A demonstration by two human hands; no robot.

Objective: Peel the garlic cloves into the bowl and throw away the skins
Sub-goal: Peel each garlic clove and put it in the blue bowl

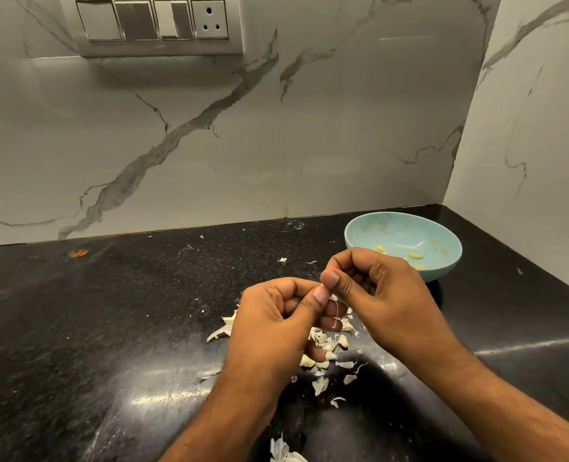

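Spreading across the frame, a black speckled countertop (110,311) meets a marble-veined backsplash (276,128) carrying a switch panel (153,23). Above a litter of garlic skins (326,348), the left hand (276,325) and right hand (376,291) pinch one small garlic clove (333,297) between thumbs and fingertips. The blue bowl (443,261), holding peeled cloves (415,256), sits in the corner.

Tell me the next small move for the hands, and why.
Probably pull the thumbs apart to strip the skin: the left hand and right hand pinch a garlic clove with a skin strand hanging, above the skins, beside the bowl.
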